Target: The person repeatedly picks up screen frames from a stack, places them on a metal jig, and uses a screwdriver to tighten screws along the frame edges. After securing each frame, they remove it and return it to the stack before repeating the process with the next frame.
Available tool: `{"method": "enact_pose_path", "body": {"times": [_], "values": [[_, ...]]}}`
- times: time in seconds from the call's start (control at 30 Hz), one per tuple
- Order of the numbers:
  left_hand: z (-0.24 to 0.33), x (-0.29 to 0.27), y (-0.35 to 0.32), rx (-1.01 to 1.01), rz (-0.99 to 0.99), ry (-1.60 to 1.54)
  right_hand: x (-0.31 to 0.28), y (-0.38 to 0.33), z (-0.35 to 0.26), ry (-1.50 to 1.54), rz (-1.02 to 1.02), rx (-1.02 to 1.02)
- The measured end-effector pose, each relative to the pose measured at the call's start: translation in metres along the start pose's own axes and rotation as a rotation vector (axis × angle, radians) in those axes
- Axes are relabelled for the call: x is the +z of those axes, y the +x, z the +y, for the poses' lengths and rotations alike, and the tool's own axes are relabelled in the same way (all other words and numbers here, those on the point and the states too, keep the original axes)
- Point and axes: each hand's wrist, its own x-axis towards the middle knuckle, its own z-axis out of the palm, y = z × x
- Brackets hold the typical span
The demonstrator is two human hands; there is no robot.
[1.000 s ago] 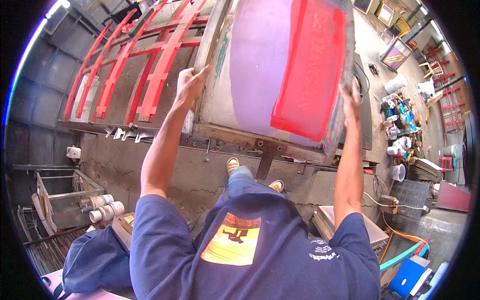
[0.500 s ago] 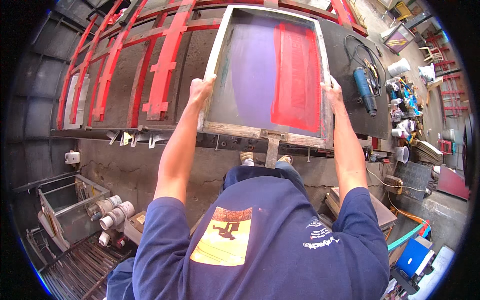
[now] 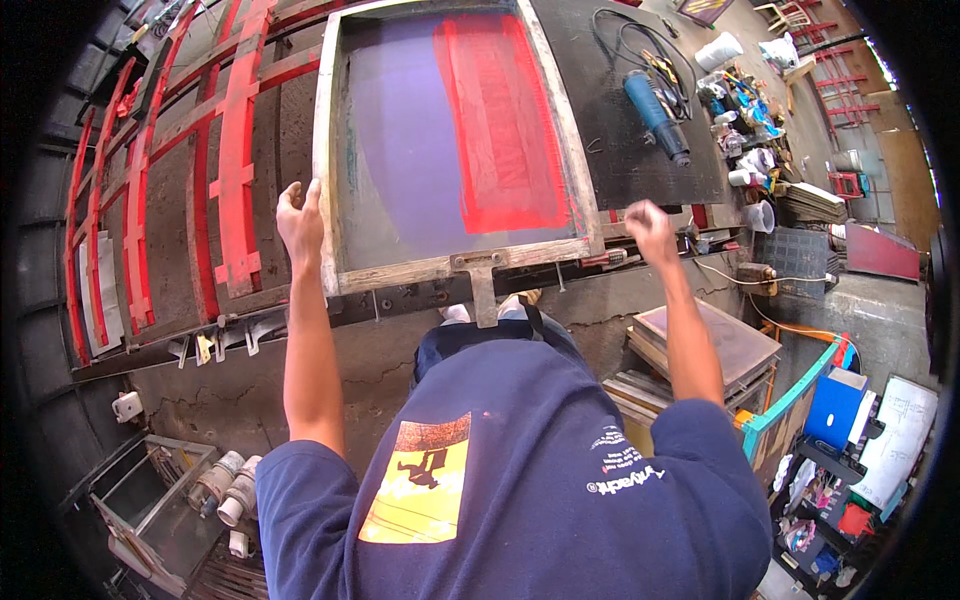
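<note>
A screen-printing frame (image 3: 333, 150) with worn pale wooden sides lies on the workbench before me. Its mesh carries a purple band (image 3: 412, 130) and a wide band of red ink (image 3: 505, 130). A metal bracket (image 3: 483, 290) sticks out from the near side. My left hand (image 3: 302, 225) is at the frame's left side, thumb and fingers apart with nothing between them; whether the thumb touches the wood I cannot tell. My right hand (image 3: 652, 235) hovers apart from the frame's near right corner. Its fingers look curled but are blurred, and no held thing shows.
Red slatted rails (image 3: 238, 180) cover the bench on the left. A blue heat gun (image 3: 655, 115) with a coiled cord lies on a black board (image 3: 610, 170) to the right. Stacked frames (image 3: 715, 340) stand low on my right. Several round containers (image 3: 235, 490) lie lower left.
Both hands have let go of the screen frame's sides. My right hand has moved back and away from it. The whole view has shifted, so the frame appears further left.
</note>
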Motion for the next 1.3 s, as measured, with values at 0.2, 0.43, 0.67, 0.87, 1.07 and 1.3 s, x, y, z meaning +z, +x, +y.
{"method": "enact_pose_path", "body": {"times": [0.2, 0.43, 0.67, 0.87, 1.07, 1.3], "values": [[-0.004, -0.032, -0.043, -0.049, -0.066, 0.139, 0.0, -0.075, -0.002, -0.438, -0.147, -0.063], [-0.011, -0.036, -0.061, -0.236, -0.365, 0.018, 0.003, -0.059, -0.004, -0.444, -0.171, -0.037], [0.003, -0.027, -0.075, -0.238, -0.316, -0.016, 0.003, -0.052, -0.004, -0.565, -0.275, -0.009], [-0.003, -0.036, -0.07, 0.031, -0.013, -0.008, -0.015, -0.059, -0.012, -0.182, -0.359, 0.169], [0.034, -0.048, -0.078, 0.141, -0.07, -0.069, -0.043, -0.121, 0.0, 0.342, -0.087, 0.352], [0.068, -0.023, -0.102, 0.261, -0.305, -0.062, -0.067, -0.216, 0.031, 0.67, 0.162, 0.484]]}}
